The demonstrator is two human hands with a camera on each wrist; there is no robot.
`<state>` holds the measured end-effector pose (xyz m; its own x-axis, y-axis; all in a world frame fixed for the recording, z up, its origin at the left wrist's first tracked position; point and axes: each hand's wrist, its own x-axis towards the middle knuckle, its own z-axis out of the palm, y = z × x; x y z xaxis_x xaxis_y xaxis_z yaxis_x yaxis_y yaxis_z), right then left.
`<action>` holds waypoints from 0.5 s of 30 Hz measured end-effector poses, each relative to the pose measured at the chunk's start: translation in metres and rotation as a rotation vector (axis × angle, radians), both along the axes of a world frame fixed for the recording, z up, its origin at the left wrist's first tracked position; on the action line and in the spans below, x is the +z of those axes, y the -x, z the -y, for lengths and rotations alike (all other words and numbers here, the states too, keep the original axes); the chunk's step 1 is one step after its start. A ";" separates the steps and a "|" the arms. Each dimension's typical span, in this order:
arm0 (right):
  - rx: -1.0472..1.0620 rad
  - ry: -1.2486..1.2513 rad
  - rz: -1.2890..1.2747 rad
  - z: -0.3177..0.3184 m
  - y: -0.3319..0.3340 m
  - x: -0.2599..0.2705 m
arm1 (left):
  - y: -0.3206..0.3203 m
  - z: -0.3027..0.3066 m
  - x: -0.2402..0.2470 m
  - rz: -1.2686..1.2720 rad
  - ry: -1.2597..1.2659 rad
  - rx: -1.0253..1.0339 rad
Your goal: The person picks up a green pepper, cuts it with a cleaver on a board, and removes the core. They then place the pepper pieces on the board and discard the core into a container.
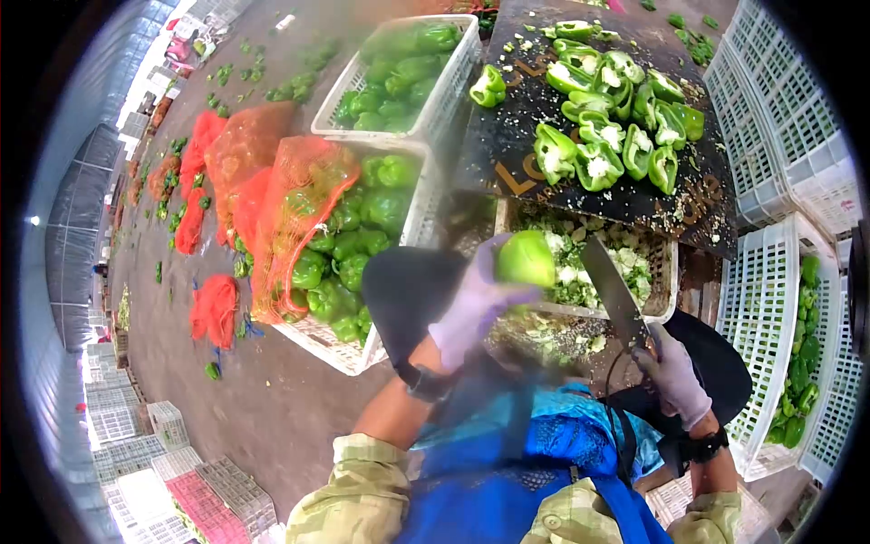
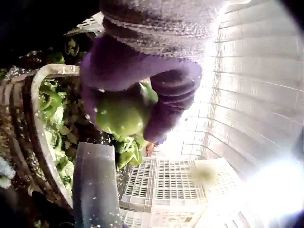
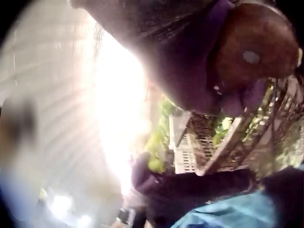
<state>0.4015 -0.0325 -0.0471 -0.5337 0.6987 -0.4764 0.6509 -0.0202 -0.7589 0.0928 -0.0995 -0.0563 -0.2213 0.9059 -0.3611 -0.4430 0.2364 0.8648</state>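
My left hand (image 1: 476, 295), in a pale purple glove, grips a whole green bell pepper (image 1: 526, 260) in front of my lap. In the left wrist view the fingers wrap round the pepper (image 2: 123, 114). My right hand (image 1: 675, 376), gloved alike, holds a broad-bladed knife (image 1: 614, 286), its blade slanting up and left, apart from the pepper. The right wrist view shows the butt of its wooden handle (image 3: 256, 42). Below both hands stands a crate (image 1: 672, 288) of pale and green pepper scraps (image 1: 571, 272).
A dark board (image 1: 507, 150) beyond the crate bears several halved peppers (image 1: 603, 163). White crates of whole peppers (image 1: 394, 195) stand at left, one partly under a red mesh bag (image 1: 299, 204). At right are stacked crates (image 1: 770, 100) and one with peppers (image 1: 799, 363).
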 end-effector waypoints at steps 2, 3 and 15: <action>-0.232 0.392 -0.154 -0.004 0.007 0.018 | -0.003 -0.002 0.003 0.015 -0.142 -0.049; -0.296 0.439 -0.229 -0.005 0.011 0.026 | -0.003 -0.002 0.001 0.093 -0.164 -0.077; -0.394 -0.611 -0.299 -0.098 -0.028 -0.005 | -0.010 -0.016 -0.022 1.176 -0.096 -0.114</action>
<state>0.4293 0.0656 -0.0521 -0.2373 0.9550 0.1780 0.4487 0.2703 -0.8518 0.1026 -0.0837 -0.0785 0.2849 0.9334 -0.2184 -0.9583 0.2825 -0.0429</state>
